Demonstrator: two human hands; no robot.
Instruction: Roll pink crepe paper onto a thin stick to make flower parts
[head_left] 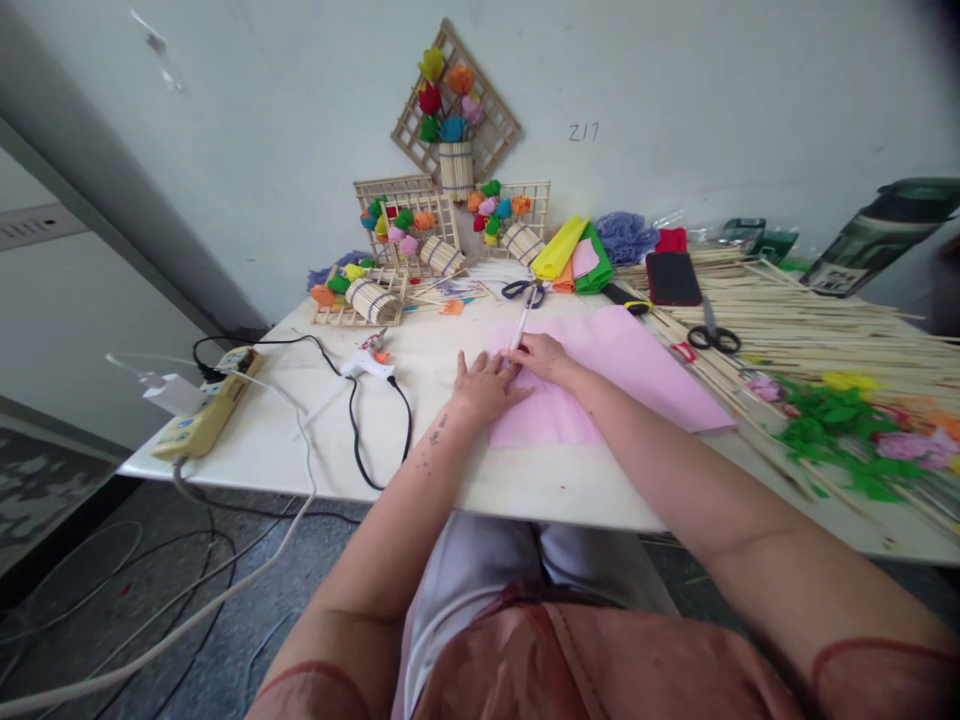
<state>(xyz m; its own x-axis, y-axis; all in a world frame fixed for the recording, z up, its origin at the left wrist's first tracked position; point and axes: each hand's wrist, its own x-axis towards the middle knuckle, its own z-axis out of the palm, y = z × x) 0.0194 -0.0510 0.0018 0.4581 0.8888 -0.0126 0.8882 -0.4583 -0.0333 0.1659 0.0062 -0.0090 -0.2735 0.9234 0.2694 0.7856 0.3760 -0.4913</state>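
Observation:
A sheet of pink crepe paper [645, 370] lies spread on the table in front of me. My left hand [486, 388] rests flat across its left part, fingers stretched out. Just beside it, my right hand [544, 358] is closed around a slim white pen [523, 322], which slants up and away from the paper. The pen's lower end is hidden by my fingers. Beyond the pen, dark-handled scissors [523, 292] lie on the table.
To the left are a white glue gun [367, 366] with a looping black cord and a yellow power strip [210, 405]. Paper-flower lattice frames [442, 225] stand at the back. On the right are a phone [673, 278], scissors [714, 338], thin sticks [810, 320] and paper flowers [847, 430].

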